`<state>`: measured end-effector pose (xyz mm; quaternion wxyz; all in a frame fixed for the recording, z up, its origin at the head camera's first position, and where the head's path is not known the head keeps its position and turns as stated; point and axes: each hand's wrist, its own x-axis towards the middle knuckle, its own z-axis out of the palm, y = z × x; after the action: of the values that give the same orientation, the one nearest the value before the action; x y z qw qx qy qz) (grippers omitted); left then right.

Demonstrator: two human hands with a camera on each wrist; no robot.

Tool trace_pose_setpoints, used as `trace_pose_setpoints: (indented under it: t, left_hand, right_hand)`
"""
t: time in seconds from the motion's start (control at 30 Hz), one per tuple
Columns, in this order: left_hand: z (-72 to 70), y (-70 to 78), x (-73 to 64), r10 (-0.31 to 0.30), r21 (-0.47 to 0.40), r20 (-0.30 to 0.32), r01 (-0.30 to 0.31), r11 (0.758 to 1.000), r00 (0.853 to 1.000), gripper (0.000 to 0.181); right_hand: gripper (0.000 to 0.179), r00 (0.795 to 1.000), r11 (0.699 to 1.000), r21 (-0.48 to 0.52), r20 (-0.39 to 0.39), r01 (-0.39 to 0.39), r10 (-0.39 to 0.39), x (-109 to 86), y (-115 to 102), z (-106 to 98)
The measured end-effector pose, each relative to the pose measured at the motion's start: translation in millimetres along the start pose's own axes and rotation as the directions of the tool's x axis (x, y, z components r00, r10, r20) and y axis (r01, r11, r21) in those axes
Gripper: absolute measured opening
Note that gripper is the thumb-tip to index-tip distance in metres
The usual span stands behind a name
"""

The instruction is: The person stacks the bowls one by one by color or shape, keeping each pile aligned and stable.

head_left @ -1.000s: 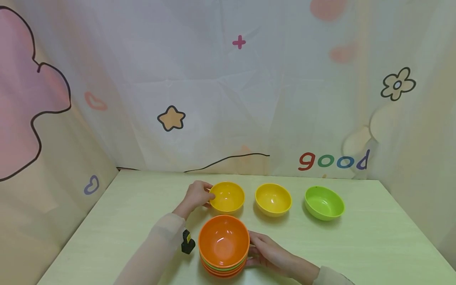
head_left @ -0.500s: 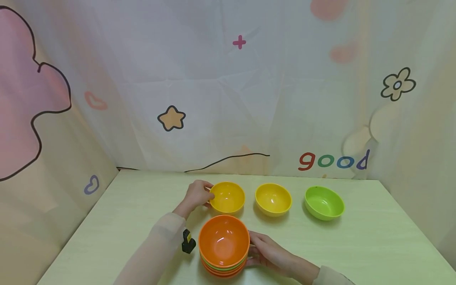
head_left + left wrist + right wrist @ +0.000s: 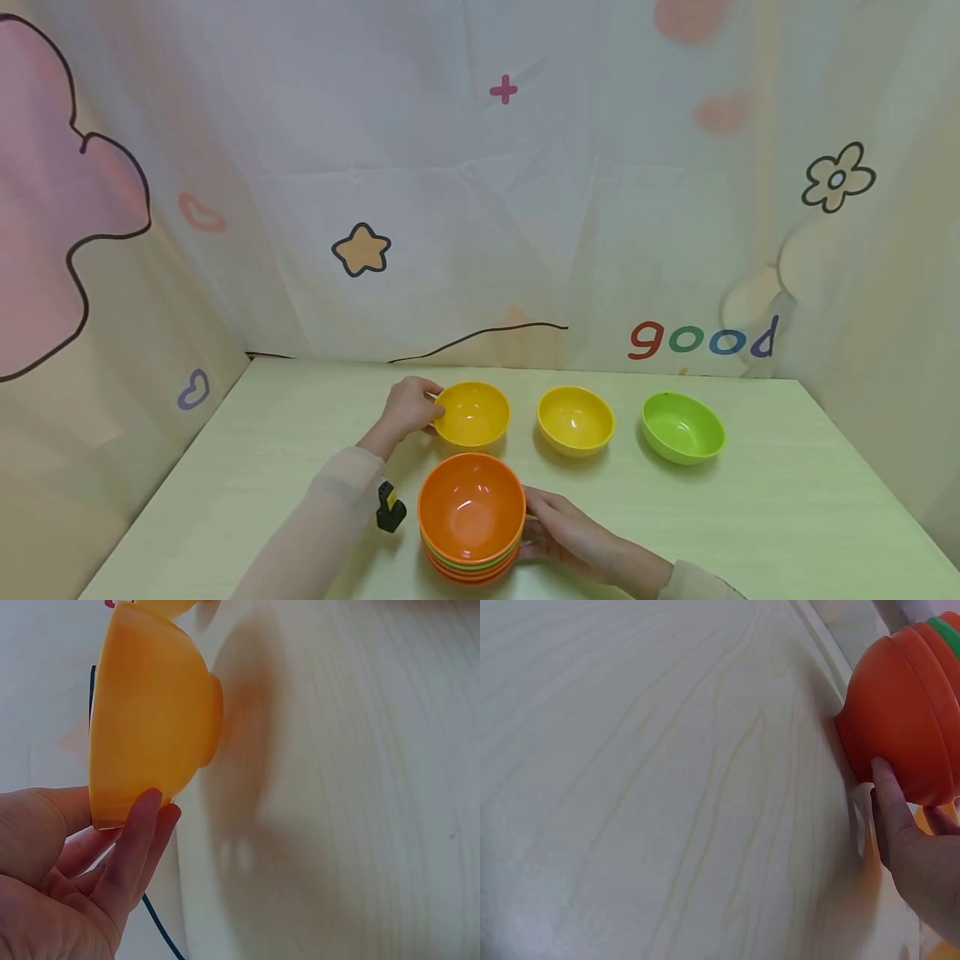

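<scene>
My left hand (image 3: 408,406) pinches the left side of a yellow bowl (image 3: 472,414), thumb inside the rim and fingers under the outer wall. In the left wrist view this bowl (image 3: 150,712) stands off from its shadow on the table. Nearer to me is a stack of nested bowls (image 3: 471,508), orange on top with a green rim among the orange ones below. At its right side my right hand (image 3: 570,533) holds the stack, thumb and fingers spread round the wall. The right wrist view shows a fingertip on the lowest orange bowl (image 3: 896,712), near its foot.
To the right of the held bowl stand a second yellow bowl (image 3: 575,421) and a green bowl (image 3: 682,427), in a row on the pale table (image 3: 787,500). A small black piece with a yellow patch (image 3: 390,508) shows beside the left sleeve. A printed curtain (image 3: 465,250) closes off the back.
The left hand and its yellow bowl have shifted slightly to the left, away from the second yellow bowl. The right hand and the stack have stayed put.
</scene>
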<state>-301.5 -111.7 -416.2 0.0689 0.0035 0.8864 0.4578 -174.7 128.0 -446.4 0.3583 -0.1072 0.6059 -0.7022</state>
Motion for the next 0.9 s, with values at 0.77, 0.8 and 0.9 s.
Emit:
trace_pose_setpoints:
  t: [0.77, 0.8, 0.9]
  left_hand:
    - [-22.6, 9.7, -15.7, 0.034, 0.049, 0.037, -0.036, 0.998, 0.999, 0.030]
    - [-23.7, 9.9, -16.1, 0.041, 0.057, 0.040, -0.044, 0.997, 0.998, 0.030]
    - [-27.5, 11.6, -17.0, 0.047, 0.062, 0.043, -0.050, 0.997, 0.998, 0.030]
  right_hand:
    - [0.070, 1.000, 1.000, 0.004, 0.002, 0.010, -0.010, -2.3, -1.4, 1.5]
    - [0.071, 1.000, 1.000, 0.004, 0.000, 0.009, -0.009, -2.2, -1.3, 1.4]
    - [0.071, 1.000, 1.000, 0.003, 0.003, 0.010, -0.010, -1.4, -0.8, 0.9]
